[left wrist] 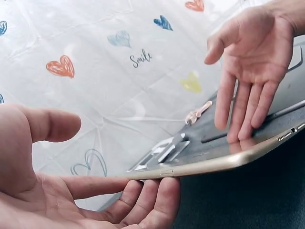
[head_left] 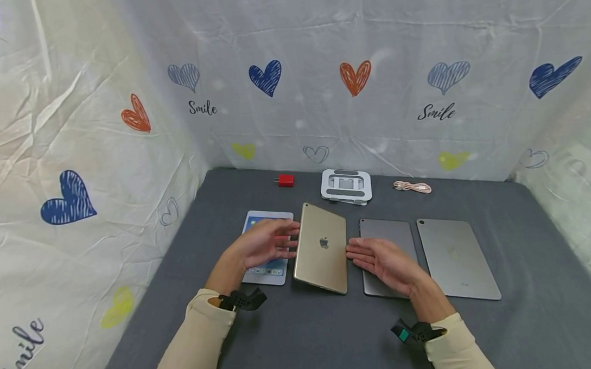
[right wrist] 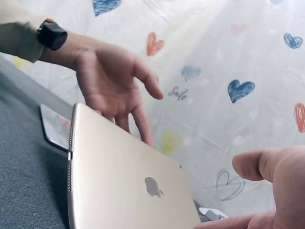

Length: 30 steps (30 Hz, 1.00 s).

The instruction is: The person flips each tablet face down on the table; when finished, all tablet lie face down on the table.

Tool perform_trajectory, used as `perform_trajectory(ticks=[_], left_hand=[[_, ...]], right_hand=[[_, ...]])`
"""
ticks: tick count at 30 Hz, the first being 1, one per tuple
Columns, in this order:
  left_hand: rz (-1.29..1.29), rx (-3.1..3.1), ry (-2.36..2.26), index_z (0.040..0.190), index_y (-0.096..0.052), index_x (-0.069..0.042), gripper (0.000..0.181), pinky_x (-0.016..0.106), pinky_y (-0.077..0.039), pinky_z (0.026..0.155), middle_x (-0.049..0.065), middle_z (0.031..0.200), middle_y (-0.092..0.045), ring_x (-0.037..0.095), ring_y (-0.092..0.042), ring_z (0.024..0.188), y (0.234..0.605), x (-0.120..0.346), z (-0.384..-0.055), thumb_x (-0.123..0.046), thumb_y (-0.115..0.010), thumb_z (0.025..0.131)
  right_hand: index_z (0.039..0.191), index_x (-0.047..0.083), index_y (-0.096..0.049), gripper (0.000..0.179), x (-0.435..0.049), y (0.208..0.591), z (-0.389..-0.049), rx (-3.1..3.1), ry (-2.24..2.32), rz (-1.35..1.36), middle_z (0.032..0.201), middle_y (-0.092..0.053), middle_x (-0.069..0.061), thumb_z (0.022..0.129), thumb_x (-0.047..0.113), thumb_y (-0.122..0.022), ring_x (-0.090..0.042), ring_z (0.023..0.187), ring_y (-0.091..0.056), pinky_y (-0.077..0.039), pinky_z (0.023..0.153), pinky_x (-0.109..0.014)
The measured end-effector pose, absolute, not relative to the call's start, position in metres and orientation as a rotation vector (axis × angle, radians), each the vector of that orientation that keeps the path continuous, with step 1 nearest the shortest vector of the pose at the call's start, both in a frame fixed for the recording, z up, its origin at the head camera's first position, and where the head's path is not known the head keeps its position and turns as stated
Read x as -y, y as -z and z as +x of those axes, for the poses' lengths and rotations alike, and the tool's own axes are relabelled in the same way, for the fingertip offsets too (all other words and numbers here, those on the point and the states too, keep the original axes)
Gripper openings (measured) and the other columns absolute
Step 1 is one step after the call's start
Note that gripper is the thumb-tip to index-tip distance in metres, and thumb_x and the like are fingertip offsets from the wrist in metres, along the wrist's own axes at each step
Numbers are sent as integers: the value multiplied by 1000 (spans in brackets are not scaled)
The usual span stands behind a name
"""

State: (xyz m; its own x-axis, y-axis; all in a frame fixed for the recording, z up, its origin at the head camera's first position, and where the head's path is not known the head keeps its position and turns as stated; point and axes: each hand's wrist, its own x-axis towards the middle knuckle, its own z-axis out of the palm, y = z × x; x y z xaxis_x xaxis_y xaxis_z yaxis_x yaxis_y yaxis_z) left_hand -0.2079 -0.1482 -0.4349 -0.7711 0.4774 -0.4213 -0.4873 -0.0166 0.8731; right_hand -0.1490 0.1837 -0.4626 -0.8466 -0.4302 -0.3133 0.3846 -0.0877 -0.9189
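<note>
A gold tablet stands tilted above the table, its back with the apple logo toward the head camera. My left hand supports its left edge with extended fingers, the thumb held apart from it in the left wrist view. On the opposite side my right hand has straight fingers at the tablet's right edge, thumb also away. Below the left hand lies a white tablet with its screen lit. A dark grey tablet lies face down, partly hidden by the right hand.
A silver tablet lies face down at the right. Along the back of the grey table are a red charger plug, a folded white stand and a bundled pink cable. A heart-printed curtain encloses the table.
</note>
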Motion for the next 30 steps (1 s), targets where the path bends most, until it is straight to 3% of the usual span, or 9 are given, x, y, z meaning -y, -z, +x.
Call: perform_trajectory(ticks=[19, 25, 30], left_hand=[[-15, -1752, -1738, 145, -58, 4, 47, 53, -64, 106, 23, 145, -57, 36, -65, 126, 453, 140, -210, -30, -58, 112], [15, -1790, -1704, 161, -44, 6, 60, 56, -59, 112, 29, 165, -48, 47, -58, 144, 449, 137, -208, -30, -55, 114], [43, -1842, -1668, 167, -32, 7, 67, 56, -58, 114, 30, 170, -42, 48, -57, 146, 445, 140, -204, -31, -54, 115]], right_hand=[[168, -12, -22, 69, -188, 460, -148, -1763, 1938, -40, 177, -26, -31, 120, 33, -44, -42, 166, -29, -29, 136, -45], [169, -11, -22, 70, -189, 458, -147, -1783, 1933, -44, 177, -26, -31, 120, 33, -44, -42, 166, -30, -29, 137, -46], [169, -10, -23, 73, -185, 455, -147, -1816, 1912, -60, 177, -27, -29, 119, 36, -48, -42, 167, -29, -27, 138, -48]])
